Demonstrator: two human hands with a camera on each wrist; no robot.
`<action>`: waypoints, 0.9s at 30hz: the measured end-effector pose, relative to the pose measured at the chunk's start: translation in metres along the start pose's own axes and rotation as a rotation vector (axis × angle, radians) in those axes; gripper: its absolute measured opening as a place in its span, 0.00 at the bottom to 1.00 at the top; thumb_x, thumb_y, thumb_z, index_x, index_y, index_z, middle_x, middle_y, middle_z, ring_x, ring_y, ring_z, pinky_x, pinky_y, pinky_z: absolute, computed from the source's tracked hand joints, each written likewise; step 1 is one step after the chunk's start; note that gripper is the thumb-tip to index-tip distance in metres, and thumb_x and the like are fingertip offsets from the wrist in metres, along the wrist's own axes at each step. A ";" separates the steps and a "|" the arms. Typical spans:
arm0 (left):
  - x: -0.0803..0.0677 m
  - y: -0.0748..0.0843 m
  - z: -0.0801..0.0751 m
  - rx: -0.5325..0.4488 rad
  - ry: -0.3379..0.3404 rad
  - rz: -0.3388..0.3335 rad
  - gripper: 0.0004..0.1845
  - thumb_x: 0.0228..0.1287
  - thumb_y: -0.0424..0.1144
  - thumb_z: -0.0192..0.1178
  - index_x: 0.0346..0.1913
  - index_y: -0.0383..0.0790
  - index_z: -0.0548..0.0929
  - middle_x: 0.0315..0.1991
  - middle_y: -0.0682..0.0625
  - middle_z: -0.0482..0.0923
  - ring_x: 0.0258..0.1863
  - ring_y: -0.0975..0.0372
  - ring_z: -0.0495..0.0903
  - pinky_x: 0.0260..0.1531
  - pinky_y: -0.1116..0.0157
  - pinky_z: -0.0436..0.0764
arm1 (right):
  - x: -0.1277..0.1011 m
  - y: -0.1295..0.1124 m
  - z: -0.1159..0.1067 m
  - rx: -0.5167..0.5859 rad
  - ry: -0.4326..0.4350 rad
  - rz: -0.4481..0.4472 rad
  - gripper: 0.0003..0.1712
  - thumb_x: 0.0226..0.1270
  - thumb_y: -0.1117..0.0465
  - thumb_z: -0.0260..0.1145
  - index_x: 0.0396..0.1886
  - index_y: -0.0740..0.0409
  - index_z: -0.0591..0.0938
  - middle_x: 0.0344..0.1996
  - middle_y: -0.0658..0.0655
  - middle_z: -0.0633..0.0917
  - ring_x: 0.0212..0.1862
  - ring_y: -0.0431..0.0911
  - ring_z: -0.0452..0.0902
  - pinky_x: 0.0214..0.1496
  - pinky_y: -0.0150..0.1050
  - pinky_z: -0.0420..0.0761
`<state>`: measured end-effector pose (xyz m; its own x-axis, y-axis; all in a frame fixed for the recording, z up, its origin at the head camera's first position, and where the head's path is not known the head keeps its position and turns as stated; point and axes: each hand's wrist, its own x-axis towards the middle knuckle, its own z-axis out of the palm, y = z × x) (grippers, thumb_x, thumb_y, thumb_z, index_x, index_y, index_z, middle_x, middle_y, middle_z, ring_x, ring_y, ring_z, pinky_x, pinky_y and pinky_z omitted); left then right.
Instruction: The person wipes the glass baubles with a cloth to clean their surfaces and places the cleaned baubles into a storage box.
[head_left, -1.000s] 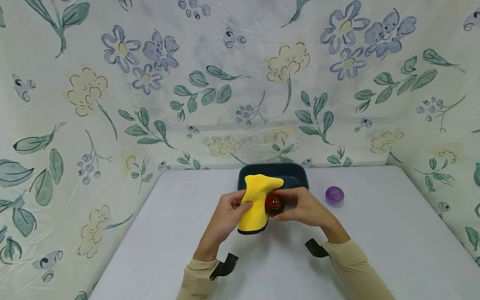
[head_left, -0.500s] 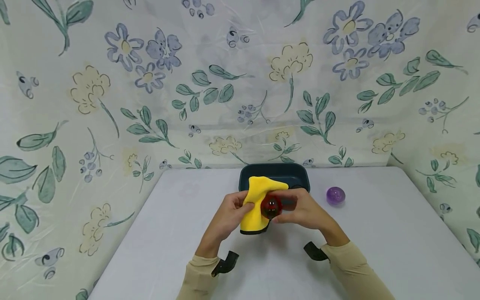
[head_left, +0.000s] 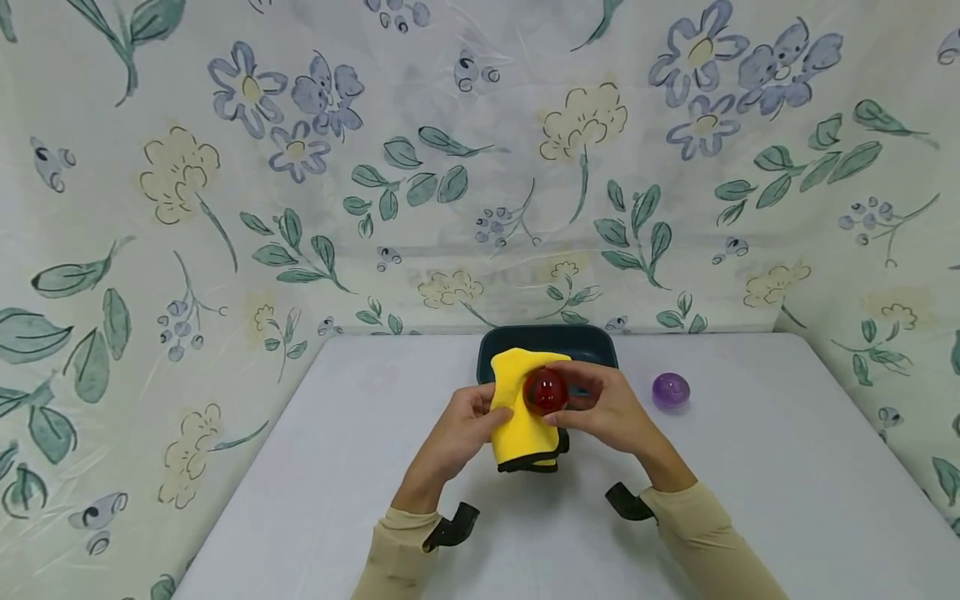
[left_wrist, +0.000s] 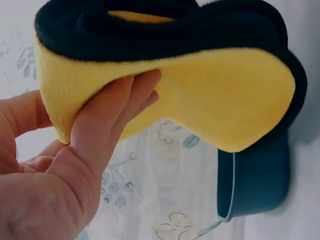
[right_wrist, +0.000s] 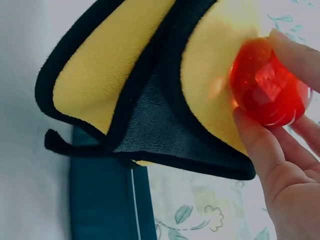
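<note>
A yellow cloth [head_left: 521,408] with black trim is held up above the table by my left hand [head_left: 465,429], fingers curled round its left side. The left wrist view shows that hand [left_wrist: 95,145] gripping the folded cloth [left_wrist: 200,95]. My right hand [head_left: 600,408] pinches a clear red ball [head_left: 545,391] and presses it against the cloth's front. From the right wrist, the ball [right_wrist: 267,87] sits between my fingertips [right_wrist: 255,145] against the yellow face of the cloth [right_wrist: 115,65], whose grey inner side shows.
A dark teal tub [head_left: 551,343] stands behind the hands at the table's far edge, also seen as the tub [left_wrist: 257,175] and the tub [right_wrist: 102,200]. A purple ball [head_left: 670,390] lies on the white table [head_left: 750,467] to the right. Flowered fabric [head_left: 375,167] walls the space.
The red ball has moved up and onto the front of the cloth. The cloth has bunched lower and more folded in my left hand.
</note>
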<state>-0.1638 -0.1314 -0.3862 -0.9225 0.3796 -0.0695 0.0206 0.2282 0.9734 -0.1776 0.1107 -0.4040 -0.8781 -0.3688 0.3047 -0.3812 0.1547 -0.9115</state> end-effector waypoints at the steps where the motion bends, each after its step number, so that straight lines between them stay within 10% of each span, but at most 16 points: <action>1: 0.000 0.000 0.000 -0.004 -0.005 -0.001 0.22 0.76 0.34 0.55 0.68 0.29 0.74 0.59 0.34 0.83 0.48 0.55 0.88 0.55 0.56 0.88 | 0.000 0.001 0.000 -0.004 0.012 0.000 0.36 0.57 0.65 0.80 0.66 0.60 0.79 0.63 0.63 0.83 0.64 0.60 0.82 0.59 0.43 0.86; 27: -0.001 0.002 0.002 -0.012 -0.012 0.036 0.22 0.75 0.31 0.56 0.68 0.26 0.73 0.60 0.32 0.82 0.52 0.52 0.87 0.57 0.55 0.87 | 0.003 0.008 -0.008 -0.111 0.038 0.048 0.38 0.56 0.63 0.81 0.67 0.62 0.77 0.63 0.63 0.83 0.60 0.57 0.84 0.66 0.49 0.83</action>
<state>-0.1617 -0.1291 -0.3844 -0.9167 0.3979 -0.0373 0.0487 0.2037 0.9778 -0.1859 0.1184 -0.4076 -0.9056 -0.3239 0.2739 -0.3665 0.2724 -0.8896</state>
